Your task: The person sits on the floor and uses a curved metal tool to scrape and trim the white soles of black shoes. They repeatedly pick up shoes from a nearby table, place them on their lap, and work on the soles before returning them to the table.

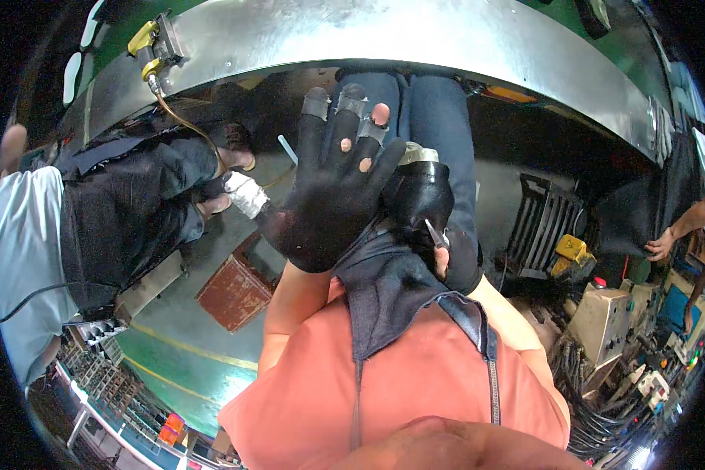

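My left hand (329, 188), in a worn black glove, is raised with its fingers spread and nothing in it. Clear tape wraps several fingertips, silvery tape covers the thumb, and bare skin shows through holes. My right hand (460, 262), also in a black glove, is closed beside my lap. A small pointed metal tool (436, 234) sticks out above its bare thumb. Just beyond that, between my hands, a glossy black rounded thing (421, 194) with a cream-coloured top (420, 154) rests against my legs. Its underside is hidden.
A curved metal bench (352, 39) runs ahead. On its left end lies a yellow air tool (145, 48) with a hose. Someone in dark trousers (125, 211) is at the left; another person's hand (662, 244) shows at right. A reddish-brown box (235, 291) stands on the floor.
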`<state>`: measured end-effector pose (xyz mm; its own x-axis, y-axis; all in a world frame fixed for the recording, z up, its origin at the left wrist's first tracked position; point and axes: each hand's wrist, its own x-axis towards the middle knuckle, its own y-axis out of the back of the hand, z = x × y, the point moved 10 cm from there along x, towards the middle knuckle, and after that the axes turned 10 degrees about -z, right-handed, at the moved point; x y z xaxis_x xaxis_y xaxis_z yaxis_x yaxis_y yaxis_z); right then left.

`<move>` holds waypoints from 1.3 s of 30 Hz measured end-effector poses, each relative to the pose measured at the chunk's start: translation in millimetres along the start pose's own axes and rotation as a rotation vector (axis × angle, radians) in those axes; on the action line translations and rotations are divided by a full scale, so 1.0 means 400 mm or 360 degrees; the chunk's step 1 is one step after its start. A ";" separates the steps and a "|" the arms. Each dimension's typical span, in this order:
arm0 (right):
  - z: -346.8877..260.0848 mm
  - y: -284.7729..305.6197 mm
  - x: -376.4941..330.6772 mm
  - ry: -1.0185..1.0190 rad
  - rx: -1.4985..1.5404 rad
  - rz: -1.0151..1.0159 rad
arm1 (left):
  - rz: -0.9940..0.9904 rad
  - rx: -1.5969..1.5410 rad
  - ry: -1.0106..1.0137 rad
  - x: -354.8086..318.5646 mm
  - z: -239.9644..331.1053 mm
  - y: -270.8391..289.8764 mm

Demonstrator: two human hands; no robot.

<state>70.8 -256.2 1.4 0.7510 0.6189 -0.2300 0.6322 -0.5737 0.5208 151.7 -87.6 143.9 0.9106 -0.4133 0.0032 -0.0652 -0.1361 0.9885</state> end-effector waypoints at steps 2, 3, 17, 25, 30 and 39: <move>-0.015 0.011 0.008 0.0022 -0.0008 0.0009 | -0.0029 0.0106 -0.0054 0.014 0.008 0.006; -0.027 0.017 0.010 0.0045 -0.0037 0.0014 | -0.0053 0.0141 -0.0071 0.020 0.010 0.003; 0.015 -0.024 -0.065 0.0367 -0.0232 -0.0042 | 0.0200 -0.2814 0.0017 0.021 0.130 -0.293; 0.025 -0.027 -0.097 0.0504 -0.0233 0.0034 | 0.0096 -0.2699 -0.0067 0.004 0.166 -0.227; 0.000 -0.020 -0.079 0.0548 -0.0221 0.0031 | -0.0020 -0.2665 -0.0018 0.004 0.159 -0.217; -0.024 -0.030 -0.067 0.0392 -0.0214 -0.0137 | -0.0268 -0.3009 0.0266 0.019 0.157 -0.267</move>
<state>41.2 -260.9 9.3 0.6165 0.7832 -0.0805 0.6486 -0.4472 0.6159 139.9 -132.6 28.8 0.8911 -0.4081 -0.1985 0.3783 0.9096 -0.1715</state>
